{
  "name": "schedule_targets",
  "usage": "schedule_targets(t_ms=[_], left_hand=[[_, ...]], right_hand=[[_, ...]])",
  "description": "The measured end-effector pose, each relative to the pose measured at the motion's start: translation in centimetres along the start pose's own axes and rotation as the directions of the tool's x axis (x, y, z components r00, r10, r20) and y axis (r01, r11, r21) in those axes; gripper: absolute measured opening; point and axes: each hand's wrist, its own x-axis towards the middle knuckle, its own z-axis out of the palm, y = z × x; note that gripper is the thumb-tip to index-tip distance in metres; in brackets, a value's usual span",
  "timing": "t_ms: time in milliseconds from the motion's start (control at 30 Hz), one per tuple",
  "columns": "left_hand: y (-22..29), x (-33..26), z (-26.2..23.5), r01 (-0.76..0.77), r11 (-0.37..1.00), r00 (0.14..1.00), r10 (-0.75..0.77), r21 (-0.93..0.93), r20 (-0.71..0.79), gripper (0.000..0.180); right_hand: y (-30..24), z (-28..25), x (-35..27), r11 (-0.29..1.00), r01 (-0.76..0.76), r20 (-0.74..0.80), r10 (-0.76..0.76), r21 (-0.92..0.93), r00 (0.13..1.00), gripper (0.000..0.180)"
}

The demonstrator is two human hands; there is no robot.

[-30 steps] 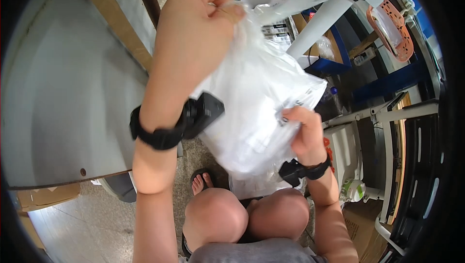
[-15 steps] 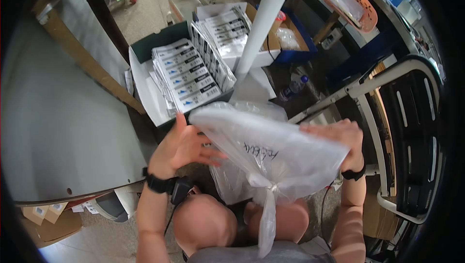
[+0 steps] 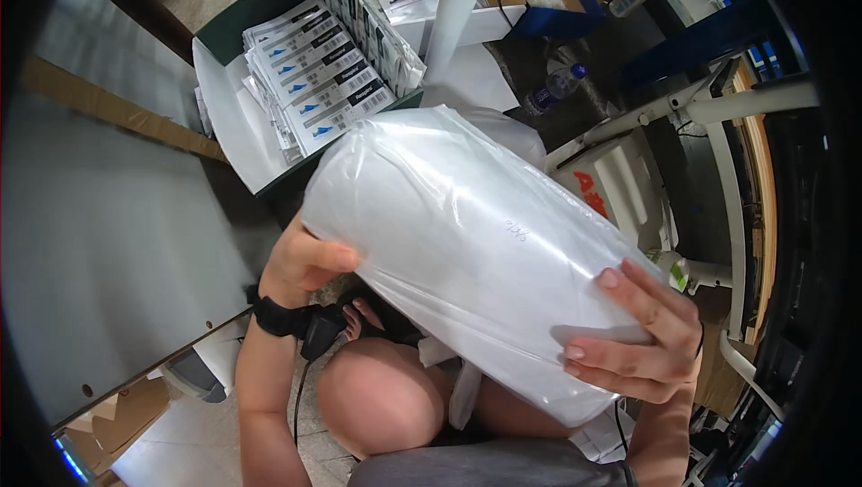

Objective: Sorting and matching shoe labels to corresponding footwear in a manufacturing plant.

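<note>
Cluttered workshop floor; open box (image 3: 235, 119) of flat white packets (image 3: 314, 74) beyond left hand (image 3: 310, 263). Both hands, left & right hand (image 3: 642, 334), fingers curled, grip ends of filled clear plastic bag (image 3: 467, 245) above knees. Bag looks packed, not yet put down.

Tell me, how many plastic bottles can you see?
1: a clear bottle with a blue cap lies on the floor beyond the big white bag, near the white post. Others may be hidden behind the bag.
</note>
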Motion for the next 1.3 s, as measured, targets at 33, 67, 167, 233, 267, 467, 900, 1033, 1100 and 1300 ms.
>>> schedule_targets(t_ms=[33, 67, 167, 233, 267, 467, 900, 1033, 1100, 1300], left_hand=[[0.7, -0.5, 0.9, -0.055, 0.996, 0.998, 0.058, 0.067, -0.039, 0.081], [1.4, -0.9, 1.9, -0.108, 0.986, 0.991, 0.117, 0.129, -0.061, 0.086], [2.3, -2.6, 3.0, -0.096, 0.978, 0.989, 0.115, 0.185, -0.098, 0.088], [2.6, -3.8, 2.8, -0.083, 0.971, 0.986, 0.113, 0.225, -0.120, 0.087], [2.8, -4.2, 2.9, -0.061, 0.977, 0.991, 0.085, 0.202, -0.108, 0.088], [2.6, -4.9, 2.9, -0.099, 0.970, 0.979, 0.135, 0.223, -0.152, 0.092], [7.0, -4.6, 6.3, -0.102, 0.623, 0.975, 0.219, 0.776, -0.047, 0.033], [7.3, -3.9, 5.3, -0.031, 0.403, 0.943, 0.316, 0.915, -0.107, 0.028], [7.1, -3.8, 4.3, -0.047, 0.370, 0.889, 0.439, 0.928, -0.130, 0.028], [7.7, -2.8, 2.4, 0.207, 0.128, 0.736, 0.633, 0.970, -0.241, 0.022]], right_hand=[[0.2, -0.2, -0.2, 1.000, -0.004, 0.008, 0.003, 0.009, 1.000, 0.026], [0.2, -0.5, -0.6, 1.000, -0.009, 0.015, 0.009, 0.003, 1.000, 0.026], [-1.5, -0.2, -1.2, 0.983, -0.182, -0.130, 0.183, 0.024, 0.974, 0.033], [-1.4, -0.2, -1.4, 0.990, -0.138, -0.120, 0.136, -0.012, 0.984, 0.036], [-1.5, -0.6, -1.5, 0.992, -0.104, -0.105, 0.097, -0.068, 0.990, 0.039], [-1.4, -1.0, -1.4, 0.990, -0.081, -0.126, 0.066, -0.116, 0.990, 0.039], [12.2, 5.8, -10.9, 0.220, -0.467, -0.013, 0.914, 0.856, 0.405, 0.043], [17.2, 17.8, -7.6, 0.189, -0.689, 0.421, 0.669, 0.700, 0.612, 0.051], [18.8, 21.4, -10.6, 0.465, -0.706, 0.395, 0.601, 0.534, 0.694, 0.051], [13.3, 14.1, -1.3, 0.624, -0.780, 0.422, 0.721, -0.048, 0.550, 0.025]])
